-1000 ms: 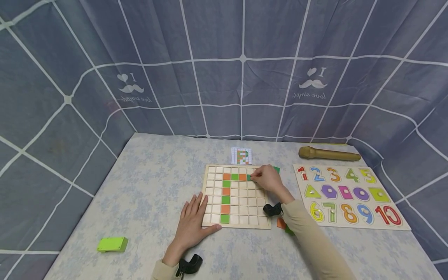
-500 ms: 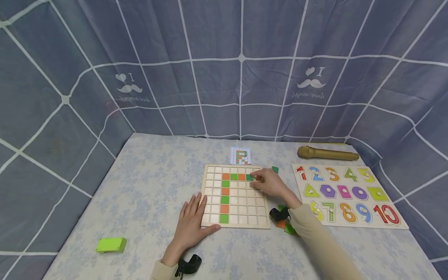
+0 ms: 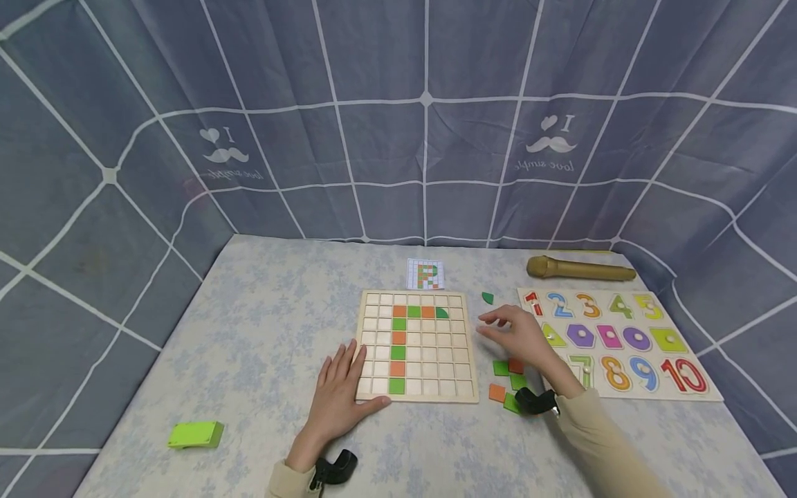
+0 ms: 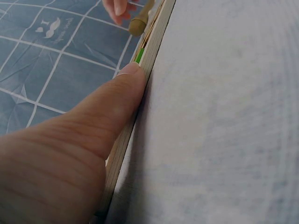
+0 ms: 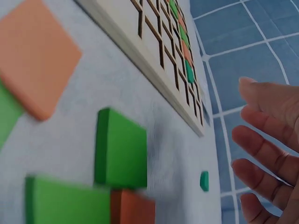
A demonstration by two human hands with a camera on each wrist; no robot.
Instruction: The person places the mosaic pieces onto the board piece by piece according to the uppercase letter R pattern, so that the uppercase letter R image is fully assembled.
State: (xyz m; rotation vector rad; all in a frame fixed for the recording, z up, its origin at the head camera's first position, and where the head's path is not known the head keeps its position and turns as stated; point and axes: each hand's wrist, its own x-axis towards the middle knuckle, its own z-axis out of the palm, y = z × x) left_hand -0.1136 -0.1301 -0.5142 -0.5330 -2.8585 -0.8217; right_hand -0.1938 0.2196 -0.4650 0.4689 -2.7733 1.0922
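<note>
The pale wooden grid board (image 3: 416, 346) carries orange and green tiles, loose green and orange tiles (image 3: 507, 380) lie on the faded blue-flowered counter (image 3: 261, 332), and a blue-grey curtain (image 3: 373, 117) shows white lines.

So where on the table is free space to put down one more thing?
Bare cloth lies left of the grid board, between the left hand and the green block, and behind toward the curtain. It is crowded between the board and the number puzzle: loose tiles and the right hand.
</note>
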